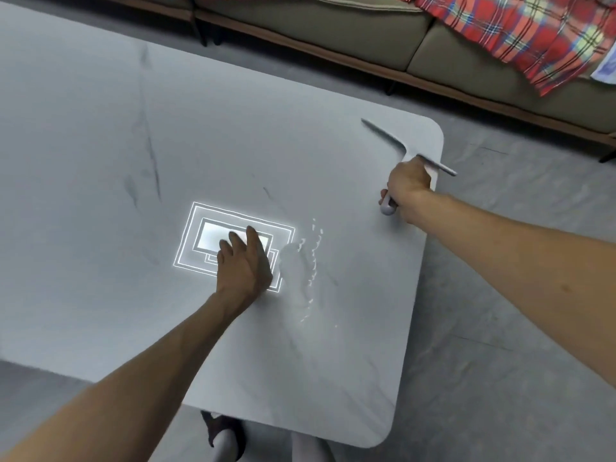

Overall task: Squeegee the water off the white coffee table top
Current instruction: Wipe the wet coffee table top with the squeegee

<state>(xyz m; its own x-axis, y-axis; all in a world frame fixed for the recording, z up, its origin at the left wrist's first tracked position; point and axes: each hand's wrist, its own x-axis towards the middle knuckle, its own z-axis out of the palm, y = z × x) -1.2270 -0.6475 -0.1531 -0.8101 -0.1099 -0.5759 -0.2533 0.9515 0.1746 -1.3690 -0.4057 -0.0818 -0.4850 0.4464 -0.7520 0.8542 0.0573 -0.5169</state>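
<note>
Right hand (407,188) grasps the squeegee (405,146) at the surface's (233,128) right edge; left hand (245,261) rests released mid-frame beside water (305,261).

head | looks steeply down | close over table (100,135)

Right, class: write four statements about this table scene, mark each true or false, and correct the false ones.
1. The right hand grips the squeegee. True.
2. The left hand holds a cloth. False: it rests bare on the table.
3. The squeegee blade sits in the water. False: the water lies beside the left hand, apart from the blade.
4. A checked blanket lies on the sofa. True.
</note>
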